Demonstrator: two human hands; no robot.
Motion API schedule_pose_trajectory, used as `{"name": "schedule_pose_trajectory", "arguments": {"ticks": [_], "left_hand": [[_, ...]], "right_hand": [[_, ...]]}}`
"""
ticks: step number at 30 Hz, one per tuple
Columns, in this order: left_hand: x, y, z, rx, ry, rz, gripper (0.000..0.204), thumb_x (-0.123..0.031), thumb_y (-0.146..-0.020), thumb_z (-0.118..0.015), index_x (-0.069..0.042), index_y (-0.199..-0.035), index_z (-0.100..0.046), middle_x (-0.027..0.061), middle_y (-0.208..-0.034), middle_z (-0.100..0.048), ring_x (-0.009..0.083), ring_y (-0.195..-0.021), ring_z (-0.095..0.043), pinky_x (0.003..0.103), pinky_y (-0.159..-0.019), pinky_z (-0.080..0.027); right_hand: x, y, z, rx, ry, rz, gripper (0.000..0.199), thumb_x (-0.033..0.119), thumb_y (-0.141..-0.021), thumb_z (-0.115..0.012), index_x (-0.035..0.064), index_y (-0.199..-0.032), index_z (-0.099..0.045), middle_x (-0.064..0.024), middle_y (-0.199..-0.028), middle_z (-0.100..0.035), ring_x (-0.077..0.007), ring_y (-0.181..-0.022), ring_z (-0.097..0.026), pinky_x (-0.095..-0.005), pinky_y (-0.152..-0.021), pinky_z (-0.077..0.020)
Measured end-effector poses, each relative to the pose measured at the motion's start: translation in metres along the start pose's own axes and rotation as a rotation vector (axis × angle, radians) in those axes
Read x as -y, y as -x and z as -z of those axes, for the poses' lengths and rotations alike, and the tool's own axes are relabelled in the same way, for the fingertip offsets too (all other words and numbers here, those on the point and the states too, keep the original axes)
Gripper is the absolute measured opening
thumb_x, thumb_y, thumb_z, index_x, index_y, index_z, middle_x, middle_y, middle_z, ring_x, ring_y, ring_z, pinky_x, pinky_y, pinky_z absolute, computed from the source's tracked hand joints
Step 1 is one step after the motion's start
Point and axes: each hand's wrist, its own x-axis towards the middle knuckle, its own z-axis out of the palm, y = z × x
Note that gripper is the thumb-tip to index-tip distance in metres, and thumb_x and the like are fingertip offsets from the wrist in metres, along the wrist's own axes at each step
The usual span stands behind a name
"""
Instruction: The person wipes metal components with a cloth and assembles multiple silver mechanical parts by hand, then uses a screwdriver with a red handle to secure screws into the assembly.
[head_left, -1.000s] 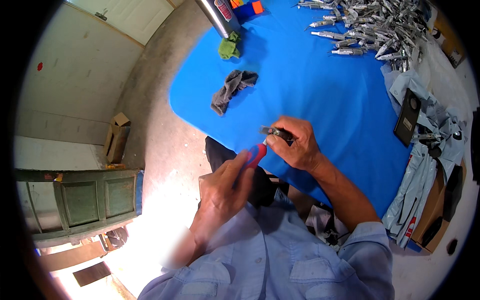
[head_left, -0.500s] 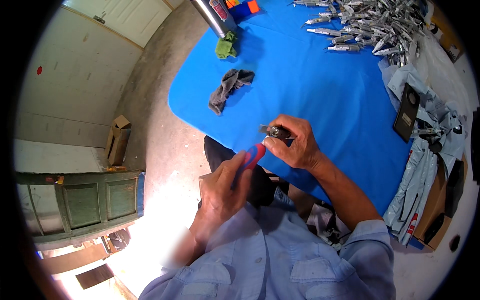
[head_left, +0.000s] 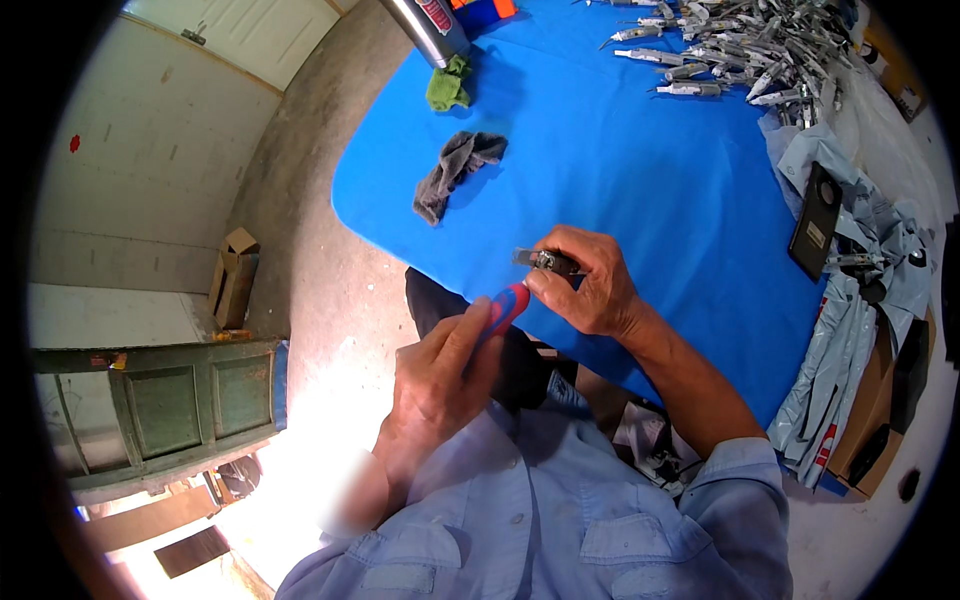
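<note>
My left hand is wrapped round a red-and-blue handle. Its tip meets the fingers of my right hand; the working end of that handled tool is too small to make out. Pinched between my right thumb and fingers is a small dark-and-silver metal piece, its flat end pointing left. Both hands are close together over the near edge of the blue-covered table. A crumpled grey cloth lies just beyond them.
A large heap of slim grey metal pieces fills the far right. A steel canister and a green cloth stand at the far left. A black phone-like slab and grey plastic bags line the right edge.
The view has shifted slightly, so the table items appear a little higher. Both hands keep nearly the same hold and place.
</note>
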Motion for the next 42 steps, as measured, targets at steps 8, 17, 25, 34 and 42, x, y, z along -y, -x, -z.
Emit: {"name": "schedule_pose_trajectory", "arguments": {"ticks": [8, 17, 25, 34, 42], "left_hand": [[-0.003, -0.004, 0.008, 0.03, -0.035, -0.004, 0.046, 0.004, -0.09, -0.076, -0.001, -0.134, -0.067, 0.021, -0.1, -0.076, 0.0268, -0.079, -0.078, 0.034, -0.067, -0.061], [-0.008, -0.005, 0.014, 0.075, -0.03, 0.053, 0.044, 0.002, -0.091, -0.075, 0.0, -0.134, -0.066, 0.0206, -0.102, -0.076, 0.0299, -0.081, -0.078, 0.036, -0.069, -0.061], [-0.006, 0.006, 0.003, -0.009, 0.048, 0.117, 0.038, -0.003, -0.096, -0.073, 0.002, -0.133, -0.063, 0.0201, -0.097, -0.074, 0.025, -0.074, -0.075, 0.034, -0.065, -0.058], [0.001, 0.009, -0.003, -0.019, 0.036, 0.051, 0.04, -0.004, -0.097, -0.072, 0.001, -0.135, -0.062, 0.0191, -0.097, -0.074, 0.023, -0.072, -0.073, 0.034, -0.065, -0.056], [0.004, 0.008, -0.005, -0.025, 0.027, -0.006, 0.045, 0.002, -0.091, -0.075, 0.003, -0.134, -0.062, 0.023, -0.102, -0.074, 0.0319, -0.082, -0.077, 0.037, -0.069, -0.06]], "right_hand": [[0.001, -0.001, 0.0, 0.003, -0.011, 0.021, 0.018, 0.013, -0.085, -0.079, 0.0036, -0.084, -0.064, -0.003, -0.067, -0.056, -0.0124, -0.054, -0.052, -0.0308, -0.05, -0.0411], [0.003, -0.001, -0.001, 0.016, -0.034, -0.015, 0.016, 0.012, -0.085, -0.078, 0.0026, -0.086, -0.066, -0.0038, -0.068, -0.056, -0.014, -0.055, -0.052, -0.0306, -0.051, -0.0409], [0.0, 0.002, 0.002, 0.022, -0.029, 0.003, 0.02, 0.017, -0.084, -0.079, 0.0027, -0.089, -0.065, -0.004, -0.071, -0.057, -0.0137, -0.057, -0.052, -0.0306, -0.052, -0.0417], [0.003, 0.001, 0.004, 0.04, -0.043, -0.047, 0.023, 0.019, -0.083, -0.08, 0.0022, -0.091, -0.066, -0.0041, -0.073, -0.059, -0.0128, -0.058, -0.054, -0.0298, -0.053, -0.0436], [0.003, 0.0, 0.006, 0.059, -0.038, -0.052, 0.024, 0.018, -0.083, -0.08, 0.0015, -0.092, -0.065, -0.0042, -0.073, -0.059, -0.0131, -0.058, -0.054, -0.0297, -0.053, -0.0439]]}}
